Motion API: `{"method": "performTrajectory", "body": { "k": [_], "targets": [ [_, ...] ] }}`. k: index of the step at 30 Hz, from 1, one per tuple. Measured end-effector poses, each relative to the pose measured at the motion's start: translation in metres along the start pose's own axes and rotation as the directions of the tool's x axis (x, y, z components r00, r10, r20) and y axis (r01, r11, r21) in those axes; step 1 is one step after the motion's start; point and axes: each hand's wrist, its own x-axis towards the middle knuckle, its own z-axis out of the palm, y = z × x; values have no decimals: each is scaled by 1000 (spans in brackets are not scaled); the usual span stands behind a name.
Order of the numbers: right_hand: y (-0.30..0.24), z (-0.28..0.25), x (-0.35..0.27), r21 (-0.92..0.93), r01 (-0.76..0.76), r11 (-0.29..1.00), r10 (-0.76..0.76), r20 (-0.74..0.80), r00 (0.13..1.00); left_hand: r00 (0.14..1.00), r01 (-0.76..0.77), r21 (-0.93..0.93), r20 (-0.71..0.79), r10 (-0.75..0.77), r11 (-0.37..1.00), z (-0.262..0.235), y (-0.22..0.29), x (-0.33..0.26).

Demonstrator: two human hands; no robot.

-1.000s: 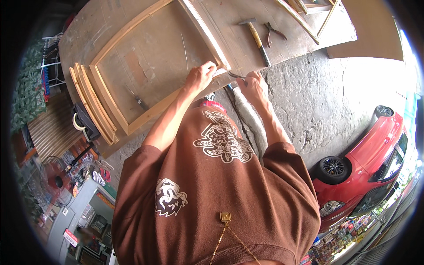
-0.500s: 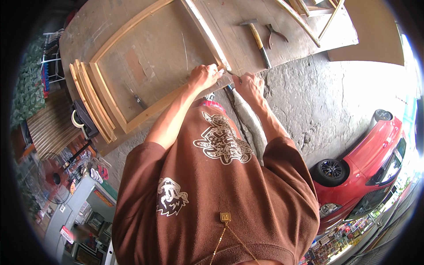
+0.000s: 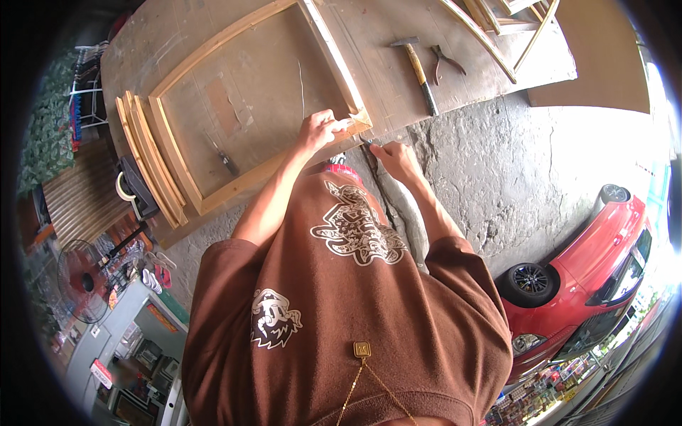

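Observation:
A pale wooden frame [image 3: 245, 174] lies flat on a worn board-topped table [image 3: 263, 85]. My left hand [image 3: 320, 133] closes on its near rail beside the right corner, fingers bent over the wood. Just off that corner, past the table's edge, my right hand [image 3: 399, 160] pinches a small, thin, dark tool [image 3: 365, 140]. Its tip points toward the frame; its exact kind is too small to make out. Inside the frame lies a thin tool with a dark handle [image 3: 227, 162], and right of the frame are a hammer [image 3: 419, 74] and pliers [image 3: 447, 62].
Several loose wooden strips [image 3: 145, 160] lie left of the frame, beside a tape roll [image 3: 125, 187]. More wooden frames [image 3: 490, 28] sit at the far right of the table. Cracked concrete floor [image 3: 483, 156] runs to a parked red car [image 3: 586, 263]. A fan [image 3: 87, 282] stands at left.
My right hand has drawn back from the frame's corner, slightly nearer to me, with the tool. My left hand has shifted slightly left along the rail, and the corner shows more plainly.

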Motion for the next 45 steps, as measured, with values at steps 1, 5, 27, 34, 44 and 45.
{"method": "performTrajectory", "body": {
  "k": [1,5,27,34,44,45],
  "targets": [
    [-2,-4,-4,-51,73,996,-75,-46,996,1000,6,-11,-24,-6,1000,0,-2,0],
    [-10,-36,-1,23,-167,986,165,52,985,996,-46,-164,-80,33,985,2,-14,4],
    [-44,-54,67,-690,487,535,-627,61,776,889,-247,636,-152,433,731,50,8,-7],
    [-42,-69,92,-463,237,854,-160,201,967,789,-406,586,-163,593,701,46,-4,-11],
    [-51,-83,142,-234,-82,969,215,627,749,868,-338,530,-144,475,777,38,-11,-20],
    [-51,-85,150,-278,-17,961,207,671,712,845,-374,489,-170,507,788,40,-17,-18]
  ]
}}
